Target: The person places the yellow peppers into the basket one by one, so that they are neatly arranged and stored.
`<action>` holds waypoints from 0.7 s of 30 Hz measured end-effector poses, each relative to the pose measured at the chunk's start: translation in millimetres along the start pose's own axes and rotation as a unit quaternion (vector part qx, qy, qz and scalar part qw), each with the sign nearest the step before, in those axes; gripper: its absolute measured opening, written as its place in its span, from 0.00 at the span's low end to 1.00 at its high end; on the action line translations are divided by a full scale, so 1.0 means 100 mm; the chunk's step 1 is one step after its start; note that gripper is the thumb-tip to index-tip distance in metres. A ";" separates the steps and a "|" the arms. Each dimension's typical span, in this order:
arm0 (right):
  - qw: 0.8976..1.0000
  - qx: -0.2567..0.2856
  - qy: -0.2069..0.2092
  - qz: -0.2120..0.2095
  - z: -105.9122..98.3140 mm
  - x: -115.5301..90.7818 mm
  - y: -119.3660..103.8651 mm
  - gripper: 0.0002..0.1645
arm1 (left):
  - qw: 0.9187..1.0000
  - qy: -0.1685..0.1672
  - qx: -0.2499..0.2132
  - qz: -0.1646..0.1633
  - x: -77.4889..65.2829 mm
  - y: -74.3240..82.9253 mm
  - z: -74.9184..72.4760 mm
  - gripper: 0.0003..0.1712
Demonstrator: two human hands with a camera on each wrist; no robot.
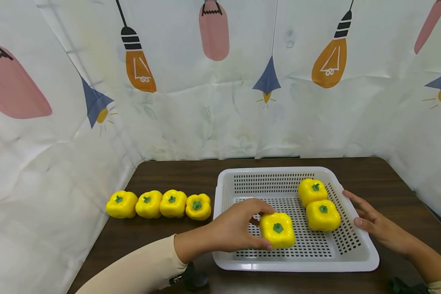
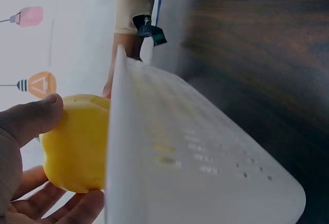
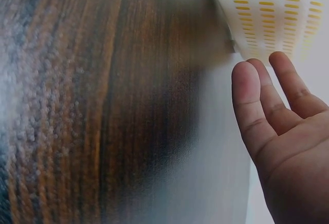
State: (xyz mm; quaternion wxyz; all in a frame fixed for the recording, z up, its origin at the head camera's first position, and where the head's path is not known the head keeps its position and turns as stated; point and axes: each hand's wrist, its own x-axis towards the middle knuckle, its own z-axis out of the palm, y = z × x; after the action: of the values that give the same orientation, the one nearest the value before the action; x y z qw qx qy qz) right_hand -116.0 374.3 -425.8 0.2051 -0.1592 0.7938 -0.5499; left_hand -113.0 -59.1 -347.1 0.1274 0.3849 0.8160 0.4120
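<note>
My left hand [image 1: 239, 226] grips a yellow bell pepper [image 1: 278, 230] with a green stem, thumb on the near side and fingers on the far side. It is over the front part of a white perforated basket [image 1: 295, 266]. In the left wrist view the pepper [image 2: 77, 142] shows between thumb and fingers, beside the basket wall [image 2: 154, 183]. Two more yellow peppers, one behind [image 1: 312, 192] and one in front [image 1: 323, 215], sit at the basket's right side. My right hand [image 1: 384, 228] is at the basket's right rim, its fingers extended in the right wrist view.
On the dark wooden table [image 1: 161, 253], several yellow peppers [image 1: 150, 204] stand in a row left of the basket. A white curtain [image 1: 220, 118] printed with lamps and bulbs hangs behind and along the sides of the table.
</note>
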 end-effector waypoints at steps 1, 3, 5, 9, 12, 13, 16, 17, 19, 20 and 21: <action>1.000 0.001 0.000 -0.001 0.00 0.00 0.00 0.42 | 1.000 -0.002 0.008 0.004 0.01 0.01 0.02 0.39; 1.000 0.000 0.002 0.002 0.00 0.00 0.01 0.42 | 1.000 -0.005 0.020 0.011 0.04 0.01 0.06 0.39; 1.000 -0.001 0.002 0.000 0.00 0.00 0.01 0.42 | 0.999 -0.008 0.039 0.016 0.06 0.01 0.10 0.39; 1.000 0.001 0.001 0.006 0.00 0.00 0.00 0.42 | 0.997 -0.019 0.065 0.021 0.13 0.03 0.17 0.39; 1.000 0.001 0.001 0.006 0.00 0.00 0.00 0.42 | 0.996 -0.024 0.085 0.023 0.17 0.05 0.22 0.39; 1.000 0.001 0.002 0.007 0.00 0.00 0.01 0.42 | 0.995 -0.025 0.090 0.023 0.19 0.06 0.23 0.39; 1.000 -0.001 0.005 0.005 -0.01 0.00 0.01 0.42 | 0.993 -0.028 0.110 0.026 0.23 0.09 0.27 0.40; 1.000 -0.001 0.005 0.003 -0.01 0.00 0.02 0.42 | 0.993 -0.028 0.115 0.027 0.24 0.10 0.28 0.40; 1.000 -0.001 0.005 0.003 -0.01 0.00 0.02 0.42 | 0.991 -0.027 0.124 0.030 0.27 0.12 0.30 0.40; 1.000 -0.002 0.006 0.004 -0.01 -0.01 0.02 0.41 | 0.991 -0.025 0.128 0.032 0.28 0.13 0.31 0.40; 1.000 -0.003 0.006 0.003 -0.01 -0.01 0.02 0.41 | 0.991 -0.025 0.131 0.032 0.29 0.14 0.32 0.40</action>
State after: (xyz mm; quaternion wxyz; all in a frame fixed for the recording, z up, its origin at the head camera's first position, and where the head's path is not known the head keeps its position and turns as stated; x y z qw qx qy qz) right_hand -115.6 376.0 -427.6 0.2011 -0.1545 0.7973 -0.5477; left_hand -108.3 -13.9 -353.2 0.0828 0.4345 0.8467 0.2957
